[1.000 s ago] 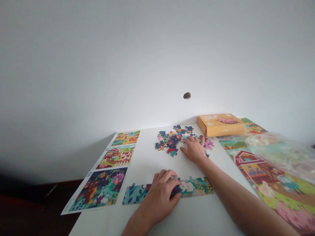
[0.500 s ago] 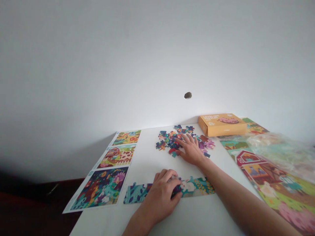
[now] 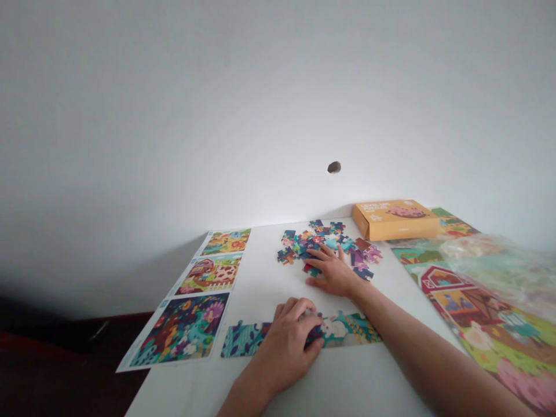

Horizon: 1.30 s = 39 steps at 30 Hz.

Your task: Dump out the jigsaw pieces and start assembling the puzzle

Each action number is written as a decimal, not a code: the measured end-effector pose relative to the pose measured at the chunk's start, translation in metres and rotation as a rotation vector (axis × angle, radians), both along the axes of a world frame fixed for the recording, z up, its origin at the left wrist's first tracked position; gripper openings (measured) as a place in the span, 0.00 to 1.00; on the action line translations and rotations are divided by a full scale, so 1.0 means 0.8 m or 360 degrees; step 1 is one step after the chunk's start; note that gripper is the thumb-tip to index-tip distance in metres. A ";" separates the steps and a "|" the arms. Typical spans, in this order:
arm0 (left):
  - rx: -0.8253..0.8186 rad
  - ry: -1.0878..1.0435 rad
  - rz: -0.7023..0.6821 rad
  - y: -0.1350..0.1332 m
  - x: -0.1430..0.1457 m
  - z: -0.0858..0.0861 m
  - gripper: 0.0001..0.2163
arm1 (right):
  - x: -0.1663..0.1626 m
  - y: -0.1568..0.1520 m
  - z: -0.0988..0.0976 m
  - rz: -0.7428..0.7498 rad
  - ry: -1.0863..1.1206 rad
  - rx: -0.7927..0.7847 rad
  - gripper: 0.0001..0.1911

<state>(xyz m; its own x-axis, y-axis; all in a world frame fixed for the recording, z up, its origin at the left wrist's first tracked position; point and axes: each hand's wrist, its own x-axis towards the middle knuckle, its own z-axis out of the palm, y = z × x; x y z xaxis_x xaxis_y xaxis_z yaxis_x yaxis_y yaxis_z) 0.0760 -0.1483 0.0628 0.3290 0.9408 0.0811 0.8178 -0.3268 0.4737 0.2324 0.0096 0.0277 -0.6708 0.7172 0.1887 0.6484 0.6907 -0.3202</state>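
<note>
My left hand rests with curled fingers on a joined strip of puzzle pieces near the front of the white table; its fingertips press a dark piece at the strip's middle. My right hand lies flat, fingers spread, on the near edge of a pile of loose colourful puzzle pieces further back. It holds nothing that I can see.
A sheet with three puzzle pictures lies along the table's left edge. An orange puzzle box stands at the back right. A finished farm puzzle and a clear plastic bag cover the right side.
My right hand has slid left and towards me across the loose pile, from its right part to its near edge. My left hand has stayed on the strip.
</note>
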 end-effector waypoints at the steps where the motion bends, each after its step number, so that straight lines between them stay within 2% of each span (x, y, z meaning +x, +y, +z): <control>1: -0.0004 -0.0001 -0.0004 0.000 0.000 0.000 0.10 | -0.001 0.000 0.000 -0.0045 0.0001 0.0028 0.24; 4: -0.0040 -0.0011 -0.0021 0.000 -0.002 0.000 0.15 | -0.003 0.000 0.001 -0.0281 -0.0021 0.0122 0.19; 6: -0.0049 -0.0011 -0.0025 0.001 -0.003 -0.001 0.18 | -0.003 0.001 0.002 -0.0367 -0.0047 0.0148 0.24; 9: -0.0038 0.0002 -0.0019 0.001 -0.002 0.000 0.16 | -0.006 -0.001 0.001 -0.0215 -0.0068 0.0130 0.32; 11: -0.0040 0.0011 -0.0016 0.001 -0.002 0.000 0.15 | -0.009 -0.003 0.000 -0.0035 -0.0094 0.0058 0.32; 13: -0.0042 0.0009 -0.0015 0.001 -0.001 0.000 0.15 | -0.011 -0.004 -0.001 0.0038 -0.0112 -0.0021 0.33; 19: -0.0050 -0.0012 -0.0052 0.002 -0.001 0.001 0.14 | -0.002 0.005 -0.001 -0.0186 -0.0023 0.0073 0.30; 26: -0.0053 -0.0017 -0.0063 0.002 0.000 0.002 0.14 | -0.006 0.001 -0.003 0.0061 -0.0119 -0.0068 0.35; 29: -0.0049 -0.0007 -0.0062 0.002 0.000 0.001 0.14 | -0.006 0.000 0.001 0.0003 -0.0091 -0.0029 0.33; 34: -0.0037 -0.0004 -0.0069 0.001 -0.001 0.001 0.13 | -0.003 0.001 0.005 -0.0119 -0.0003 0.0131 0.24; 39: -0.0054 -0.0013 -0.0051 0.000 -0.001 0.002 0.14 | -0.004 0.002 0.000 -0.0007 -0.0053 0.0006 0.32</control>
<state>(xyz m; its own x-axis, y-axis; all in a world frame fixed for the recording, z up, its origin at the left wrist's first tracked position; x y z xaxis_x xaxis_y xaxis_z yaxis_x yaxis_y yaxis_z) 0.0754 -0.1484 0.0644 0.3583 0.9321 0.0523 0.8034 -0.3364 0.4914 0.2288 0.0111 0.0277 -0.6736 0.7195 0.1692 0.6617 0.6890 -0.2956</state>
